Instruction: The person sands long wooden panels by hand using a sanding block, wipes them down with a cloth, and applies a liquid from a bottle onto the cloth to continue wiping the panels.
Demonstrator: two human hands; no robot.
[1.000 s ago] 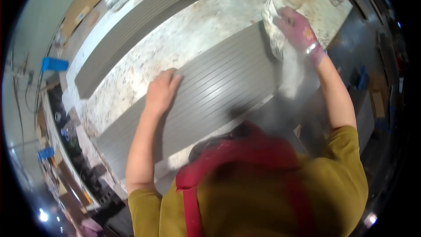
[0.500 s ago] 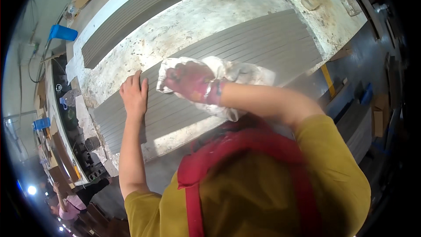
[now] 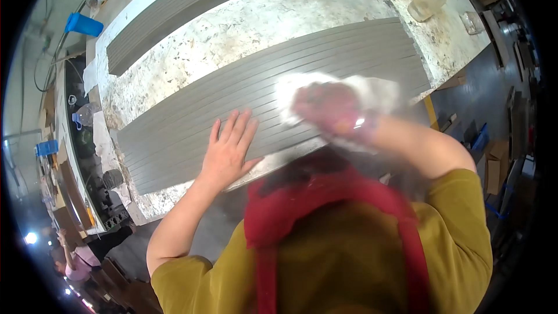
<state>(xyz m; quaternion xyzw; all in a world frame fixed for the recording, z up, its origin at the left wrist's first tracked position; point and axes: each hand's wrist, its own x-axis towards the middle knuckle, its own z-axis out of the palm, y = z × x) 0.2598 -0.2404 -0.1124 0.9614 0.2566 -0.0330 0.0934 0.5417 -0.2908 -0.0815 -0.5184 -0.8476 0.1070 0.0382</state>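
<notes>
A row of long grey strips lies side by side across the table in front of me. My left hand rests bare and flat on the strips near their front edge, its fingers spread. My right hand, in a stained reddish-purple glove, presses a white cloth onto the strips right of the middle. The glove and the cloth are smeared by motion, and the fingertips are partly hidden in the cloth.
Another stack of grooved grey strips lies along the table's far side. A glass bottle and a small glass jar stand at the right end of the stained white tabletop. At far left is a blue container; a person is at lower left.
My right hand has swept the cloth to the right along the strips. My left hand has moved right from the left part of the strips, its fingers now more spread.
</notes>
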